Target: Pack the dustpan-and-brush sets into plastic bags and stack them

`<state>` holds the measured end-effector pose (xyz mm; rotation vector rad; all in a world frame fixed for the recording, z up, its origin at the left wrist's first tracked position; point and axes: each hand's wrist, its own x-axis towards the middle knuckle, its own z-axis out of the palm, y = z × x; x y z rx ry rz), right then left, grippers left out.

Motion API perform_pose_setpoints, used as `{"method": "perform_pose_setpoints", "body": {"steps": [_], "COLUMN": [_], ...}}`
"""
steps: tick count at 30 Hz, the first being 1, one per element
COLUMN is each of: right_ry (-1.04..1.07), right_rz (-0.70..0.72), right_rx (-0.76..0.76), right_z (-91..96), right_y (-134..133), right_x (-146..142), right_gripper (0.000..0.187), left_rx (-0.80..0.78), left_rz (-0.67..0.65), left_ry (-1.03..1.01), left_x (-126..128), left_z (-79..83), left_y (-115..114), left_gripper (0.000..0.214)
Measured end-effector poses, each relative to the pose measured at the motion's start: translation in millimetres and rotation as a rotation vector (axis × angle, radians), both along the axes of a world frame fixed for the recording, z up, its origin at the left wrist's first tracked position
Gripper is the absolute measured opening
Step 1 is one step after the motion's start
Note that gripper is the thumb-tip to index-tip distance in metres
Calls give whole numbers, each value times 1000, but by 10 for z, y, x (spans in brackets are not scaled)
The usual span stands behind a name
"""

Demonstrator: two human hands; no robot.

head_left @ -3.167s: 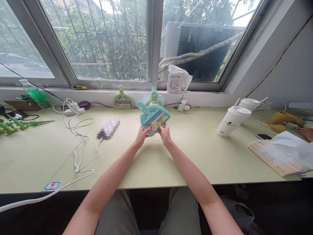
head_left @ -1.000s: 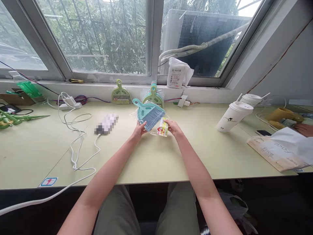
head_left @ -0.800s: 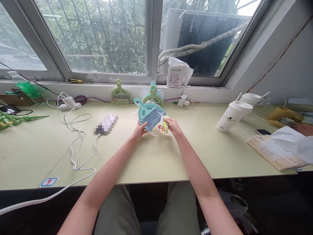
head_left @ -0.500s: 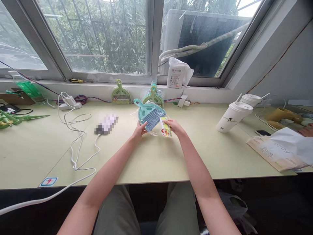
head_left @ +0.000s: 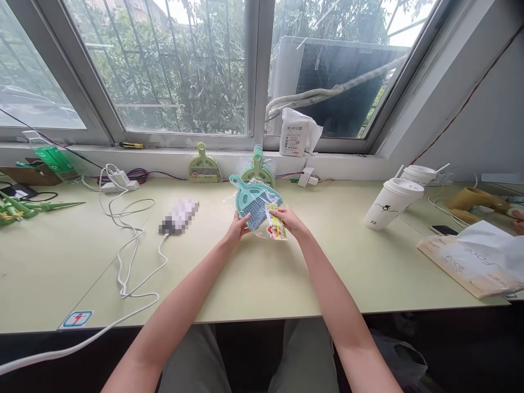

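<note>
A turquoise dustpan and brush set [head_left: 254, 203] in a clear plastic bag is held tilted above the table, its handle toward the upper left. My left hand [head_left: 237, 229] is closed on its lower left edge, thumb on top. Between the fingers of my right hand [head_left: 291, 219] is a yellow and white printed card [head_left: 276, 224], which overlaps the brush bristles at the lower right. Behind stand several more dustpan sets [head_left: 257, 170] in a row against the wall, and a single green set [head_left: 203, 166] leans to their left.
On the left lie a blurred-out phone-like item [head_left: 179, 216] and a tangled white cable [head_left: 133, 234]. To the right are white lidded cups [head_left: 388, 202] with straws and a tissue pack [head_left: 458, 259]. Another person's hand [head_left: 518, 221] shows at the right edge.
The card in my right hand has shifted left, now overlapping the dustpan set's bristles more. My left hand keeps its hold. The camera view has tilted up slightly.
</note>
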<state>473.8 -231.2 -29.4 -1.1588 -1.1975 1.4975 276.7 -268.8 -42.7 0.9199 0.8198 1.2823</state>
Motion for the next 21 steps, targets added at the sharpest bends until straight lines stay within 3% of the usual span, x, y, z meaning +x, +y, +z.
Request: {"method": "perform_pose_setpoints", "body": {"steps": [3,8,11,17,19,21], "right_ry": [4,-168,-291,-430,-384,-255], "right_rz": [-98,-617,-759,-812,-712,-494], "right_rx": [89,252,302,292,309,320], "right_z": [-55,-236,-252,-182,-195,-221], "right_y": [13,46,29,4,38,78], "right_x": [-18,-170,-248,-279,-241,-185], "right_gripper": [37,40,38,38,40,45], "left_rx": [19,30,51,-10,-75,-142], "left_rz": [-2,-69,-105,-133,-119,-95], "left_ry": [6,43,86,37,-17,-74], "left_x": [3,69,127,206,205,186], "left_z": [-16,-42,-33,-21,-30,-40], "left_y": [6,-41,-97,-138,-116,-85], "left_gripper": [57,64,66,57,47,38]}}
